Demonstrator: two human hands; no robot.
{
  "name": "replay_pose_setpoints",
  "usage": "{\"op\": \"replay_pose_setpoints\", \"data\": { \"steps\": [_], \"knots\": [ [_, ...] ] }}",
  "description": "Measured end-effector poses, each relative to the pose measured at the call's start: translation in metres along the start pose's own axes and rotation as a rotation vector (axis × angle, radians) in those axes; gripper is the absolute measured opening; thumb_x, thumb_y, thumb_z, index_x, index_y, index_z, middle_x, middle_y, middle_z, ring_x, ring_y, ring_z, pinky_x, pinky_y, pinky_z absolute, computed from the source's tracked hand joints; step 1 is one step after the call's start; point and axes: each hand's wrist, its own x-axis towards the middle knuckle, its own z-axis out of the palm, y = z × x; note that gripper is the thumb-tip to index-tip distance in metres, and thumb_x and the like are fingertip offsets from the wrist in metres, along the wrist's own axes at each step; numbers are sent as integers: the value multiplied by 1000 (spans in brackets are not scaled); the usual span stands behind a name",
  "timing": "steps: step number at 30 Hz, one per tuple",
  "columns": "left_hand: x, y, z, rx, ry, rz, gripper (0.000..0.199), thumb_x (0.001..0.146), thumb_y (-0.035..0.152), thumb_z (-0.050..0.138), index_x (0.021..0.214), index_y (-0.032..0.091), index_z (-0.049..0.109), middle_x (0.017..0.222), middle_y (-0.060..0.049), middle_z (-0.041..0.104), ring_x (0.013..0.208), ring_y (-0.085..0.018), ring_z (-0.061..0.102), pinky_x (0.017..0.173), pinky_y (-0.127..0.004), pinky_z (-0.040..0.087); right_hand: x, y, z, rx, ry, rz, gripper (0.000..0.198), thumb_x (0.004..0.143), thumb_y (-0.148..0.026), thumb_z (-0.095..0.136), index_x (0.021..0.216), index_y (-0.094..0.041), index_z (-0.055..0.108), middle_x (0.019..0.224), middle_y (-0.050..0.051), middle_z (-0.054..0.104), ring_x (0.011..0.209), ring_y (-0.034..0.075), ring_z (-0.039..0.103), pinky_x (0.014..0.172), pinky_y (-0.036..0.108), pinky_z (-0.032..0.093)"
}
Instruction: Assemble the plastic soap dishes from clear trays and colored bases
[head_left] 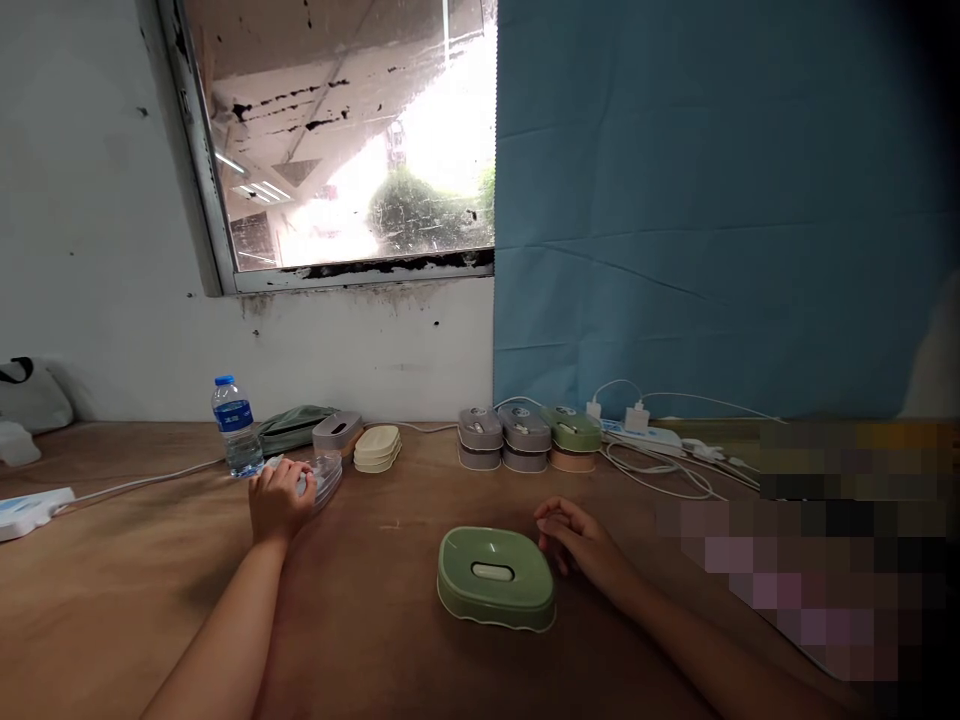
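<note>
My left hand (283, 495) reaches out to the left, its fingers curled over the edge of some clear plastic lids (328, 482), which it partly hides. Nearer to me, a green plastic box lid (496, 595) with a pale oval piece in its centre lies on the table. Beside the lid's right edge is my right hand (581, 545), its fingers loosely bent and apart, holding nothing. Just beyond my left hand stand a grey-mauve box part (339, 431) and a stack of cream trays (378, 449).
A water bottle (237, 428) stands by a dark green pouch (294, 428). Against the wall, two grey boxes (480, 438) and a green-topped box (574, 438) form a row. Power strips (649, 437) and loose cables (667, 482) lie at the right. A window is above.
</note>
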Motion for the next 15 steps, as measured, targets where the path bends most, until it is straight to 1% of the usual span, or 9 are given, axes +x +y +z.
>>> {"op": "replay_pose_setpoints", "data": {
  "steps": [4, 6, 9, 10, 12, 13, 15],
  "knots": [
    [-3, -1, 0, 36, -1, -6, 20, 75, 28, 44, 64, 19, 59, 69, -2, 60, 69, -20, 47, 68, -31, 25, 0, 2, 0, -15, -16, -13, 21, 69, -39, 51, 74, -20, 46, 53, -6, 54, 32, 7, 40, 33, 18, 27],
    [-4, -1, -1, 34, 8, -10, 21, 75, 28, 45, 63, 20, 60, 68, -2, 60, 69, -20, 47, 66, -31, 25, 1, 4, -1, -76, 20, -57, 18, 70, -37, 51, 74, -20, 47, 55, -5, 54, 39, 9, 44, 38, 19, 32],
    [-3, 0, -4, 9, 26, -18, 19, 74, 28, 45, 70, 21, 62, 69, -2, 60, 68, -19, 48, 65, -30, 25, 2, 6, -4, -176, 125, -140, 15, 69, -33, 53, 72, -20, 49, 64, -1, 55, 59, 14, 52, 53, 24, 41],
    [-1, 1, -5, -1, 38, -22, 19, 74, 27, 45, 72, 22, 63, 70, -2, 59, 68, -19, 48, 65, -30, 24, 2, 6, -5, -200, 140, -162, 15, 69, -34, 54, 73, -19, 50, 70, 0, 55, 66, 16, 53, 59, 26, 42],
    [5, 7, -11, -37, 63, -26, 19, 73, 26, 46, 74, 21, 64, 72, -3, 59, 68, -19, 48, 66, -31, 25, 1, 5, -8, -238, 100, -204, 19, 71, -36, 54, 80, -19, 53, 83, 3, 56, 79, 19, 53, 72, 31, 43],
    [8, 14, -15, -71, 72, -27, 19, 73, 26, 46, 75, 21, 64, 73, -3, 59, 69, -19, 48, 67, -31, 25, -1, 4, -8, -260, 46, -238, 24, 71, -38, 53, 86, -19, 53, 91, 5, 56, 86, 21, 52, 78, 33, 41],
    [15, 35, -25, -182, 69, -37, 18, 73, 25, 46, 76, 21, 63, 75, -3, 58, 70, -19, 48, 69, -32, 26, -6, -1, -8, -314, -119, -328, 38, 70, -40, 55, 102, -20, 50, 107, 7, 52, 100, 24, 47, 88, 37, 37]
  ]
}}
